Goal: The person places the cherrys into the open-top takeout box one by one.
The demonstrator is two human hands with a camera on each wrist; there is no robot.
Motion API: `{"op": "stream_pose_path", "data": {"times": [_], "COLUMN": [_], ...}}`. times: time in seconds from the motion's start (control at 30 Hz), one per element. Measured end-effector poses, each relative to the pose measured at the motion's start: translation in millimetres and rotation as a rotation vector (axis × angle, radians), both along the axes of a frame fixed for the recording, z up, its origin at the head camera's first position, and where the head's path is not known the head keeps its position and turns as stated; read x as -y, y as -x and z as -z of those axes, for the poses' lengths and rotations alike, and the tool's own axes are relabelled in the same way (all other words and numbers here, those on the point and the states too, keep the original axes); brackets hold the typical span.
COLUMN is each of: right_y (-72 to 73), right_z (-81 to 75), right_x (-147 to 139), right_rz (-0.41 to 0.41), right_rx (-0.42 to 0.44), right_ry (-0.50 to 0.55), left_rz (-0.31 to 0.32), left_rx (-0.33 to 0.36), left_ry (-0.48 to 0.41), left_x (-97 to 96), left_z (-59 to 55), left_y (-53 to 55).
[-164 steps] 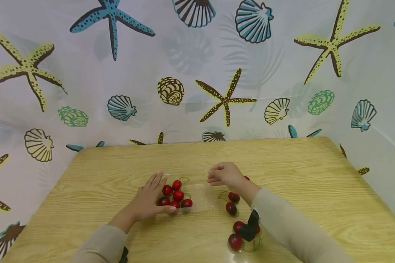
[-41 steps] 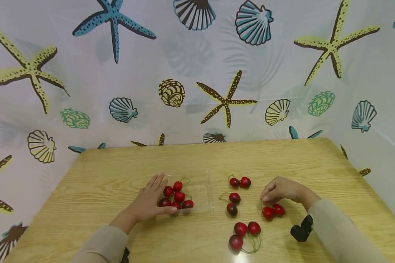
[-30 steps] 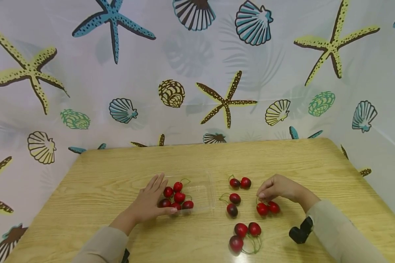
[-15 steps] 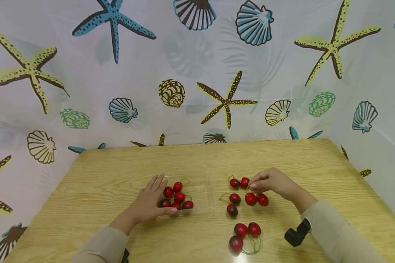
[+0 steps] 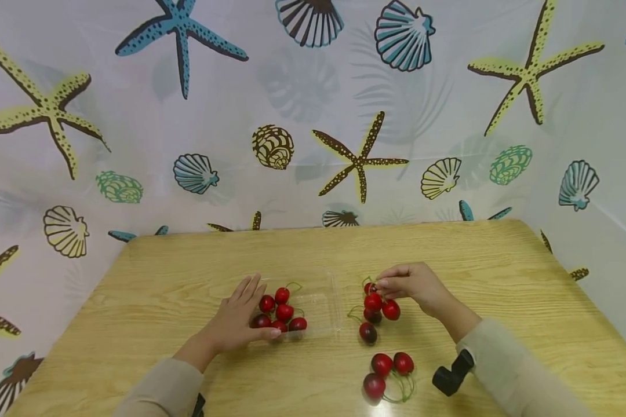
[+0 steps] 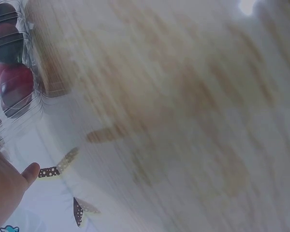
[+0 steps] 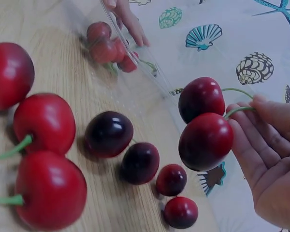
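My right hand (image 5: 414, 286) pinches the green stems of a pair of cherries (image 7: 205, 141) between thumb and fingertips. The two red fruits hang above the table; in the head view they partly cover loose cherries behind them. With fingers spread and straight, my left hand (image 5: 232, 321) rests on the left end of a clear plastic container (image 5: 335, 301). Several red cherries (image 5: 284, 312) lie in its left part, some hidden by that hand. The left wrist view catches part of the left hand (image 6: 9, 188) beside the container's wall and dark red cherries (image 6: 15, 87).
Right of the container lies a pair of dark cherries (image 5: 367, 332), with another pair behind it, partly hidden. Nearer the front are three cherries (image 5: 381, 365) with joined stems. A white curtain (image 5: 302, 185) printed with starfish and shells stands along the wooden table's (image 5: 188, 260) back edge.
Earlier my right hand was over the container; it then took the cherry pair by the stems at the right. Over the last second it carries them leftward. My left hand stays put.
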State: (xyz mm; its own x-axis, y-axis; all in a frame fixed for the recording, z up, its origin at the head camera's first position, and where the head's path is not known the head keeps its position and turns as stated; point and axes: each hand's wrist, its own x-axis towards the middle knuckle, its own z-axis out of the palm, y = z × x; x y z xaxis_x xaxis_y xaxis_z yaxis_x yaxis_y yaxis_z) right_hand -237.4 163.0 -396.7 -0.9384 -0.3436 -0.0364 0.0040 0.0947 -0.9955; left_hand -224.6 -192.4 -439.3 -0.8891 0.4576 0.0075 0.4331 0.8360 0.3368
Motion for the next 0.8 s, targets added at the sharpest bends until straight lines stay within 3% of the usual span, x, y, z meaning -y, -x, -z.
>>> {"op": "stream_pose_path", "data": {"times": [0.37, 0.8], "right_y": [-1.6, -1.1], "right_z": [-0.5, -2.1], "right_x": [24.0, 60.4], "right_rz": [0.057, 0.162], "right_rx": [0.066, 0.148], "right_ry": [0.128, 0.188], "left_rz": [-0.003, -0.006], "left_rx": [-0.004, -0.005], "left_ry": [0.018, 0.017], "left_x": [-1.1, -1.3], "left_z": [-3.2, -1.8], "left_y": [-0.2, -0.6]}}
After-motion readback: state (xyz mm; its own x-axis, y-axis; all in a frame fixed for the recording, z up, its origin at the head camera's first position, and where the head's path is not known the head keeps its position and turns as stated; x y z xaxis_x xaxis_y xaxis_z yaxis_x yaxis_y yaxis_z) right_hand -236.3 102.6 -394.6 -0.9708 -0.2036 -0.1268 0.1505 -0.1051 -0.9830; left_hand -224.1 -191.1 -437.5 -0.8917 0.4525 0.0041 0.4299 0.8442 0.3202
